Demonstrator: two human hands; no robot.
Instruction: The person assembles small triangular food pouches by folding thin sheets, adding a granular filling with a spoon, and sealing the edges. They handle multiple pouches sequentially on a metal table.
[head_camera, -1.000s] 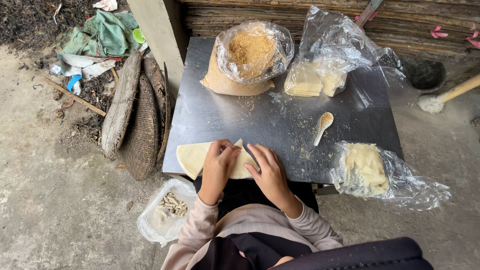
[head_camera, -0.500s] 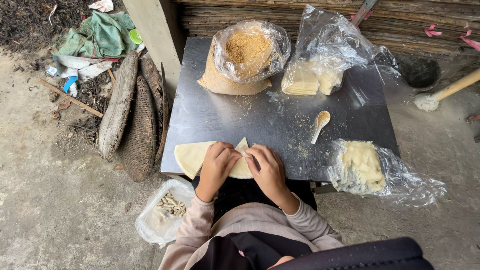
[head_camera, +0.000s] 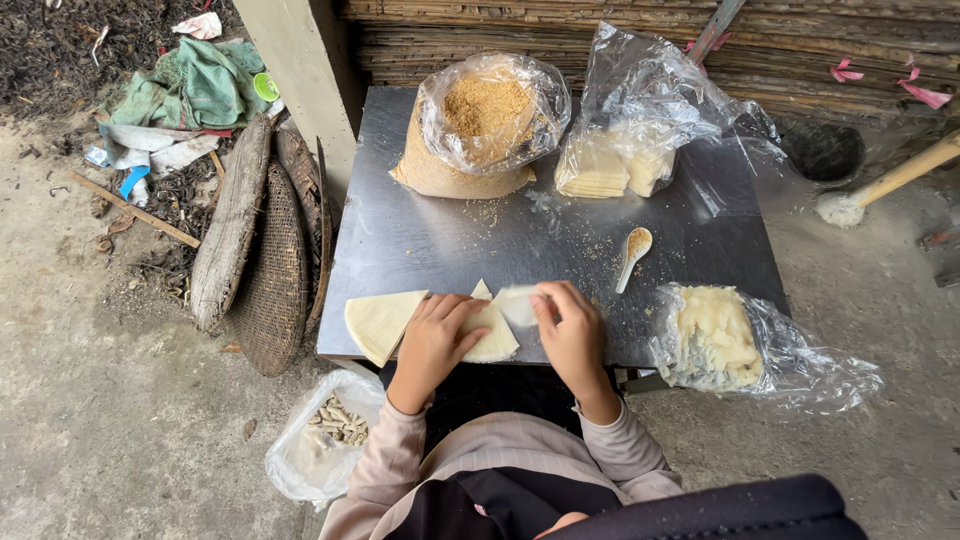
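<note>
Both hands sit low centre of the frame, at the near edge of the steel tabletop (head_camera: 450, 240). Our left hand (head_camera: 432, 340) lies flat, fingers loosely spread, pressing on a pale wedge-shaped wrapper (head_camera: 492, 335); nothing is pinched in it. Our right hand (head_camera: 572, 335) has thumb and fingers closed on one corner flap (head_camera: 518, 303) of that wrapper, lifted and turned over toward the middle. A second wedge wrapper (head_camera: 378, 322) lies flat just left of it, unfolded, its tip hanging slightly past the tabletop edge. We judge the progress as early-to-mid on this piece: one fold in hand, the rest of the sheet still open; we can't tell if filling is already inside. Supplies look well stocked: a bag of brown crumb filling (head_camera: 485, 125) top centre, a clear bag of stacked wrappers (head_camera: 625, 150) right of it, a spoon (head_camera: 632, 255) with crumbs mid-right, and a bag of pale dough (head_camera: 715, 335) overhanging the lower right corner. A bag on the ground (head_camera: 325, 440) lower left holds small rolled pieces, likely finished ones. As for room, the middle of the tabletop is bare apart from scattered crumbs. The work sits right on the near edge, so there is little margin there.
</note>
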